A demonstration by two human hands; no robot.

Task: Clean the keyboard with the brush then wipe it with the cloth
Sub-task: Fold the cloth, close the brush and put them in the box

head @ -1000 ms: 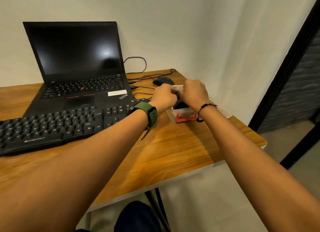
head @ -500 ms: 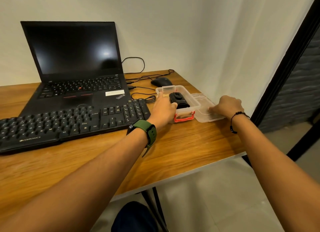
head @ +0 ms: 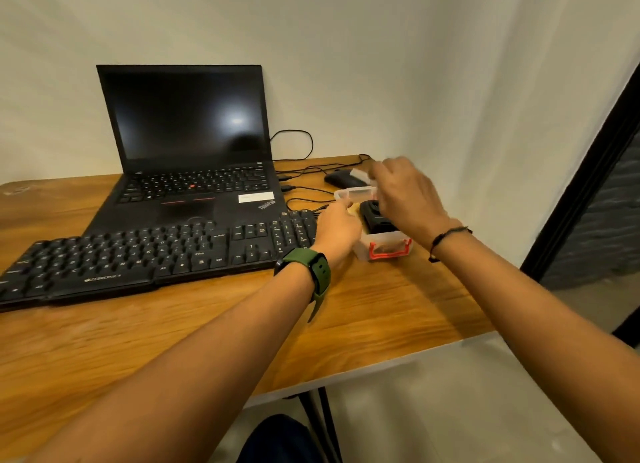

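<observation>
A black external keyboard (head: 138,254) lies on the wooden table (head: 346,324) in front of an open laptop. To its right stands a small clear plastic box (head: 384,242) with a red latch and no lid on it. A black item (head: 372,216) lies inside. My left hand (head: 337,227) grips the box's left wall. My right hand (head: 405,192) hovers over the box, motion-blurred, with a small white item (head: 359,176) at its fingertips. No brush or cloth can be told apart. The lid is not in sight.
The laptop (head: 187,123) has a dark screen and leans toward the wall. A black mouse (head: 341,178) and loose cables (head: 301,189) lie behind the box. The table's right edge is close to the box. A dark door frame (head: 588,171) stands at right.
Both hands took the lid off the box, and my right hand set it down to the right. That hand has come back over the open box and risen. My left hand stayed on the box.
</observation>
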